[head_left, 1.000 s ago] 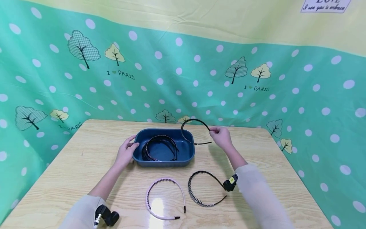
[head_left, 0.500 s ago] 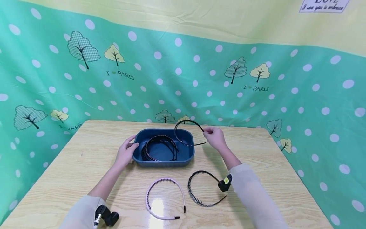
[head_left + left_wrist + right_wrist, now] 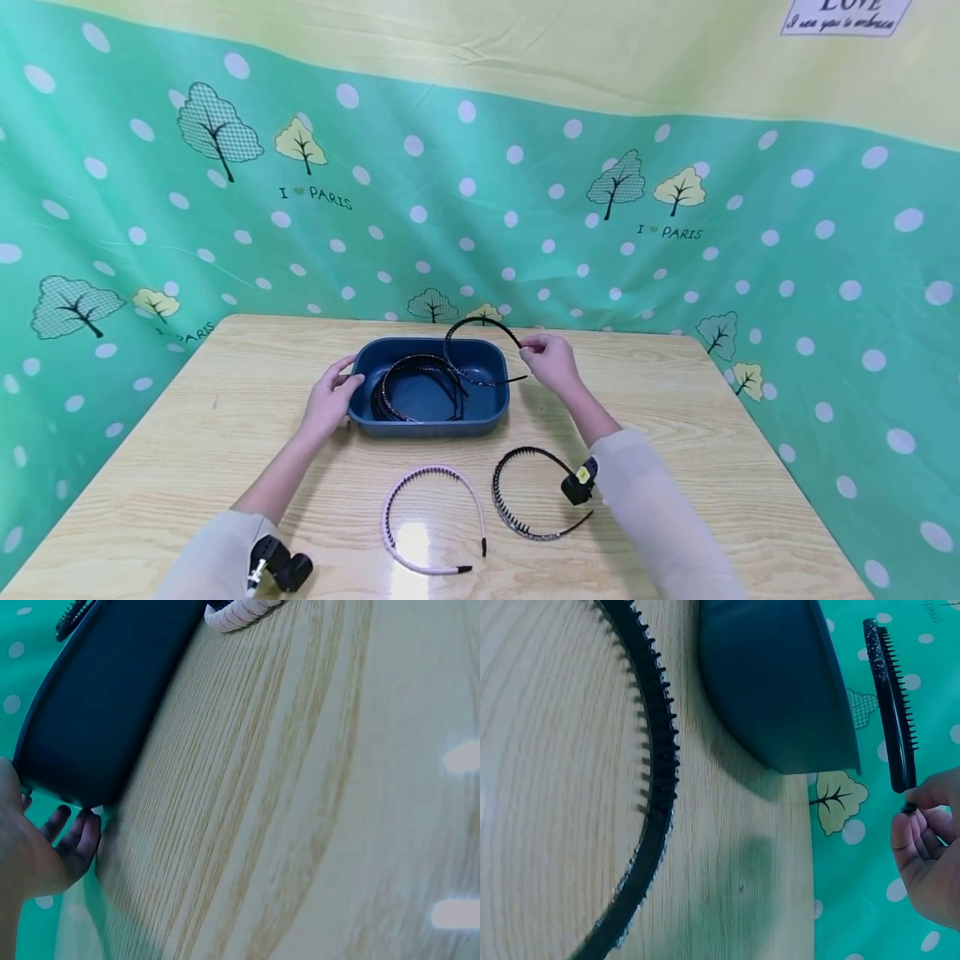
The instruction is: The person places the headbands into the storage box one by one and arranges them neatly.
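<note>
A dark blue rectangular bin (image 3: 429,429) stands on the table, with several dark headbands (image 3: 386,392) lying in its left half. My left hand (image 3: 327,400) grips the bin's left end, thumb over the rim and fingers under the outside, as the left wrist view shows. Between thumb and fingertips my right hand (image 3: 551,362) pinches one end of a black toothed headband (image 3: 895,712). That headband hangs over the right part of the bin, its loop tilted above the rim. In the right wrist view it carries glittery specks near its far end.
On the table in front of the bin lie a pale pink headband (image 3: 387,517) with black tips and a black toothed headband (image 3: 498,492) with a glittery edge. A polka-dot curtain (image 3: 465,208) hangs behind the wooden table (image 3: 247,375).
My right hand has moved left with the black headband, bringing its loop further over the bin. The left hand and the bin have stayed in place.
</note>
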`<state>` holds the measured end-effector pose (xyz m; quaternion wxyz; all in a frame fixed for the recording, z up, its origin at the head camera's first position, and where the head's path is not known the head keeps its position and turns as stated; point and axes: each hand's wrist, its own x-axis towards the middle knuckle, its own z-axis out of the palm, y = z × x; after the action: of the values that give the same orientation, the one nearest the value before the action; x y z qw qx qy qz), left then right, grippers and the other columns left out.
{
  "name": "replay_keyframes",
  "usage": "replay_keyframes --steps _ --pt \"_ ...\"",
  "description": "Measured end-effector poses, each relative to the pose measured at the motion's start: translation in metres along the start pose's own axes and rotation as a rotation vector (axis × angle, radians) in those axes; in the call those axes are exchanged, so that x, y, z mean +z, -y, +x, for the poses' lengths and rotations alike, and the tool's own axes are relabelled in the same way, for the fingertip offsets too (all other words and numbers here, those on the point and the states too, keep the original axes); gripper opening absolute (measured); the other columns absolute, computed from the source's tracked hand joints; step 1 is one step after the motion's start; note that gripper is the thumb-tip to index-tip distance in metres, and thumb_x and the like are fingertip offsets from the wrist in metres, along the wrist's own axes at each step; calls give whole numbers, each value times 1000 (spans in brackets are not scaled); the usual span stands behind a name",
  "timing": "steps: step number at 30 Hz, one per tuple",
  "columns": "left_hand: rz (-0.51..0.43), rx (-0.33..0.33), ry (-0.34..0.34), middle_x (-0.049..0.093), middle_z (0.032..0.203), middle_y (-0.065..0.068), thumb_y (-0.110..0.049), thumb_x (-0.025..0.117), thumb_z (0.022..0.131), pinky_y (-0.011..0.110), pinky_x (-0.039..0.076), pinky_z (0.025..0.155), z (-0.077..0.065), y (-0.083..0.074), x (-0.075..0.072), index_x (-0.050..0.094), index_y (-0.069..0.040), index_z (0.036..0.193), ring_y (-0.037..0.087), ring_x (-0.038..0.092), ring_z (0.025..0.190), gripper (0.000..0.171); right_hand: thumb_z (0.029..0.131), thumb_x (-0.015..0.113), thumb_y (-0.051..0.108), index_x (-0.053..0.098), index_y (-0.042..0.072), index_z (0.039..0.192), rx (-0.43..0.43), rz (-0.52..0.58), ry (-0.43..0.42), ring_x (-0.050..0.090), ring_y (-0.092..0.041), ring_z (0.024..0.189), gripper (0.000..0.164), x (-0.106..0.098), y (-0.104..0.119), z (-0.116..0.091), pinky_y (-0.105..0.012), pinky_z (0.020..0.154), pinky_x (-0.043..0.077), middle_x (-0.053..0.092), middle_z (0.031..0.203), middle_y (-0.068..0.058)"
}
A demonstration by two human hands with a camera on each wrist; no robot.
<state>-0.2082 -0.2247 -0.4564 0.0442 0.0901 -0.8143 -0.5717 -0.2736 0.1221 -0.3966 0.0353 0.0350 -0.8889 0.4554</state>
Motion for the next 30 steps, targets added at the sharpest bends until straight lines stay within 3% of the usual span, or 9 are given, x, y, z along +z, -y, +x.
replay_keyframes --steps 18,30 --pt "4 11 4 54 127 22 -32 46 98 21 45 79 -1 0 0 37 -20 144 29 54 111 49 87 60 12 71 6 100 -2 2 3 57 -17 80 18 25 14 -3 -23 64 45 66 89 -8" --pt "6 8 -3 55 125 21 -33 47 97 17 44 76 0 1 0 38 -20 143 26 54 107 49 88 61 12 71 6 99 -14 14 47 59 -17 81 16 39 19 -6 -26 68 49 67 92 -8"
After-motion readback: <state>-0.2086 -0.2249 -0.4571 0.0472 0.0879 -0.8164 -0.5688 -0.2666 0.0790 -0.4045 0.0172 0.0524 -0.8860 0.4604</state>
